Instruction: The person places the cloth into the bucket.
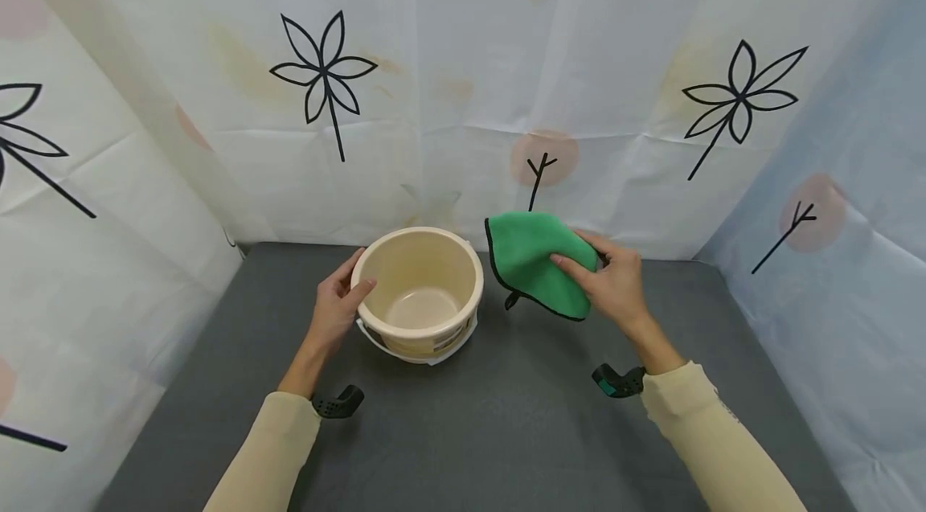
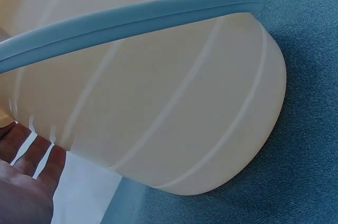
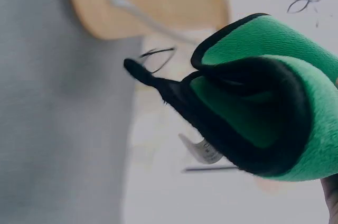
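Note:
A cream bucket (image 1: 419, 327) stands on the grey table, its pale handle (image 1: 434, 361) hanging down over the near side. My left hand (image 1: 336, 303) grips the bucket's left rim, thumb over the edge and fingers along the outer wall. In the left wrist view the bucket wall (image 2: 158, 92) and handle (image 2: 132, 20) fill much of the picture, with the fingers at lower left. To the right of the bucket, my right hand (image 1: 611, 279) pinches a folded green cloth (image 1: 535, 263) with black edging, held above the table. A small black loop (image 3: 140, 71) sticks out from the cloth's edge.
The dark grey table top (image 1: 463, 440) reaches back to a white curtain (image 1: 448, 94) printed with black flowers. Further curtain panels hang at the left and right sides. Black wrist bands (image 1: 336, 402) sit at both cuffs.

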`<state>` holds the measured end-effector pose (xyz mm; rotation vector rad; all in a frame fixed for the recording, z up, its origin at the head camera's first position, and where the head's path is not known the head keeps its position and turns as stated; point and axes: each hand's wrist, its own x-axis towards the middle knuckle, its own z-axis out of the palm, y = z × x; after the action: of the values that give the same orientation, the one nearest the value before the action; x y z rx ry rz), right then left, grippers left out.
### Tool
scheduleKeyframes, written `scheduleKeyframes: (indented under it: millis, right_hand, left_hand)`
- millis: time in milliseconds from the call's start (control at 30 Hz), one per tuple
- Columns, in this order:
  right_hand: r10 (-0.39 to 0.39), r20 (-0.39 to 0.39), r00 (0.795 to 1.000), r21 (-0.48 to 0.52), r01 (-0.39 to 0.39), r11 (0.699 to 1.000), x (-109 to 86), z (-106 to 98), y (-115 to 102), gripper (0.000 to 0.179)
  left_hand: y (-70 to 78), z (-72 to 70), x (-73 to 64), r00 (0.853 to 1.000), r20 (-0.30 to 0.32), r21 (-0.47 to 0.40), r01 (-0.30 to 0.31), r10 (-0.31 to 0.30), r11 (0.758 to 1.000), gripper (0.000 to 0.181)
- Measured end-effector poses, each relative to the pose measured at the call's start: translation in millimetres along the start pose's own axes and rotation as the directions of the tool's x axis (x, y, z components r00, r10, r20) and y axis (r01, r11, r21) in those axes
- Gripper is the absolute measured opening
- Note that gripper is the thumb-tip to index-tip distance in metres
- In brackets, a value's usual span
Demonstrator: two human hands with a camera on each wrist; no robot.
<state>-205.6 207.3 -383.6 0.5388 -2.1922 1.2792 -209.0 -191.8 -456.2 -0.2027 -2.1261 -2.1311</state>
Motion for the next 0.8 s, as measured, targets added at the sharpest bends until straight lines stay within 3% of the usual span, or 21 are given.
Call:
scheduleKeyframes:
  millis: [233, 533, 667, 800]
  right_hand:
    - [-0.052, -0.052, 0.997, 0.138, 0.059, 0.989, 36.4, 7, -48, 0.041]
    - [-0.143, -0.047, 0.989, 0.282, 0.15, 0.947, 58.3, 39, -79, 0.039]
    - [-0.124, -0.003, 0.992, 0.321, 0.119, 0.94, 60.6, 62, -70, 0.039]
    - [-0.047, 0.058, 0.997, 0.311, 0.027, 0.95, 56.9, 84, -53, 0.041]
  left_hand:
    - [-1.2, -1.1, 0.4, 1.0, 0.004, -0.004, 0.006, -0.006, 1.0, 0.061]
    - [-0.1, -0.7, -0.9, 1.0, 0.009, 0.022, -0.007, 0.007, 1.0, 0.061]
    - [1.8, -0.3, -2.0, 1.0, 0.011, 0.029, -0.003, 0.003, 1.0, 0.06]
    - [3.6, 0.5, -3.0, 1.0, 0.015, 0.03, 0.005, -0.006, 1.0, 0.061]
